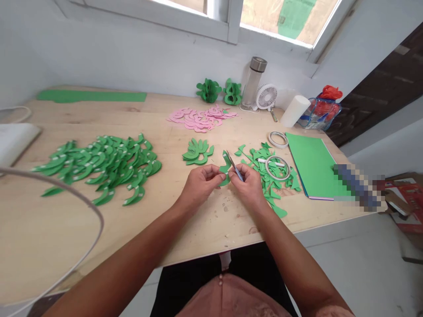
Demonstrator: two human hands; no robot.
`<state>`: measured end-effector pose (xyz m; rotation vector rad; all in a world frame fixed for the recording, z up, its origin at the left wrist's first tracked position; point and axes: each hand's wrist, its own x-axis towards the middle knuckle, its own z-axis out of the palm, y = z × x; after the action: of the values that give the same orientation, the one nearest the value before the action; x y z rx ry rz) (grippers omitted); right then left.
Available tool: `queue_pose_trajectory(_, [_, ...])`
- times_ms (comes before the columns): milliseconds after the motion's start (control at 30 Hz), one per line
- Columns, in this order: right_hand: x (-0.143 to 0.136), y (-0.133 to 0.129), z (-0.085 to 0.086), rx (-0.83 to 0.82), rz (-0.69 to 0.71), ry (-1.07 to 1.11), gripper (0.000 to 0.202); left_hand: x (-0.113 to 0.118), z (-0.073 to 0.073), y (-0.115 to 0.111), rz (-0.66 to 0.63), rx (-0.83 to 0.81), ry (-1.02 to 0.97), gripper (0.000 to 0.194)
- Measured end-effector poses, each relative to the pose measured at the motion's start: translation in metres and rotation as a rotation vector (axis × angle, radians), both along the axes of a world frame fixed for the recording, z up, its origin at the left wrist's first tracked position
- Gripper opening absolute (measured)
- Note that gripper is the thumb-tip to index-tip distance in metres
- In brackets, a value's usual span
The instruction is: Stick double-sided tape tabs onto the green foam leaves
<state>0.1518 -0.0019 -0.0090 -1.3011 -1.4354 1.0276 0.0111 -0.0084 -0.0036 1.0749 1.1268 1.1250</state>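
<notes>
the left hand [203, 180] is clamped on a small curved green paper piece [224, 169], thumb against fingers at its lower part, in from the middle of the near edge of the pale wooden surface [185, 229]. the right hand [247, 180] is closed around small metal scissors with blue-grey handles [239, 174], the blades pointing toward the far edge, right by the piece's upper part; whether they are apart or together i cannot tell, nor whether the right thumb also touches the paper. the low pinch presumably leaves the upper tip free and steady beside the blades.

toward the left edge lies a broad heap of curved green paper strips with white patches [112, 158], probably kept well apart from the jagged green paper scraps [269, 189] near the right hand so that the two do not mix. a round white-and-grey tape roll [277, 178] rests on the scraps, likely for easy reach. by the right edge a neat stack of green paper sheets [319, 167] lies flat, perhaps to stay uncreased. beyond the hands are a small fanned green paper cluster [191, 155] and a loose pile of pink paper shapes [201, 121]; near the far edge a ruffled green paper ornament [209, 91] stands, perhaps there to be out of the arms' way
</notes>
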Motion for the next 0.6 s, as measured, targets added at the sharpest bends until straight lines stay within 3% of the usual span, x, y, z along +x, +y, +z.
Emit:
queue_pose_trajectory(433, [0.0023, 0.0007, 0.0021, -0.208, 0.137, 0.365, 0.017, -0.0033, 0.0055, -0.0013, -0.088, -0.010, -0.155, 0.019])
queue_pose_trajectory(600, [0.0023, 0.0016, 0.0003, -0.200, 0.107, 0.370, 0.017, -0.0033, 0.0062, -0.0014, -0.086, -0.023, -0.136, 0.018])
